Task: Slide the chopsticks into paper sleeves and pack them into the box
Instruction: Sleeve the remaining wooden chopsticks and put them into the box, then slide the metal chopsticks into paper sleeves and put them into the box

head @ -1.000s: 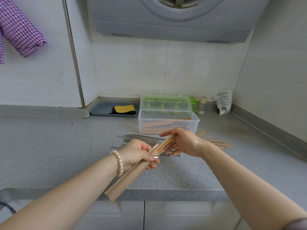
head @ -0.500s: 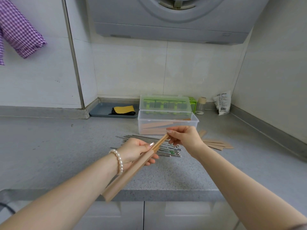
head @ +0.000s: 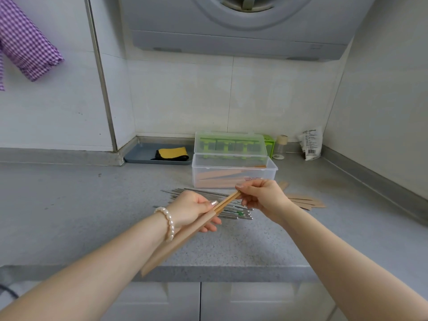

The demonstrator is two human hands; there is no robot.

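At centre frame, above the counter edge, a pair of tan wooden chopsticks is seen partly entered into a long tan paper sleeve; only the top ends remain exposed, pointing toward 1 o'clock, while the sleeve runs down toward 7 o'clock past the counter front. The sleeve is gripped near its mouth by the left hand, thumb curled over the top and fingers wrapped beneath. The exposed chopstick ends are pinched by the right hand, fingertips closed on them. Insertion is judged nearly complete for this pair; a last push home is still needed, then transfer to the box.

At 12 o'clock from the hands, a clear rectangular plastic box stands open on the grey speckled countertop, its green-tinted hinged lid raised behind it. Several filled tan sleeves are visible through its wall, so part of the packing is judged done. Directly behind the hands, a spread of loose silver metal chopsticks lies unsleeved; the count cannot be told. At 3 o'clock, a few flat empty paper sleeves lie ready. Substantial work is judged to remain.

At 11 o'clock, a grey tray with a yellow cloth is noted.
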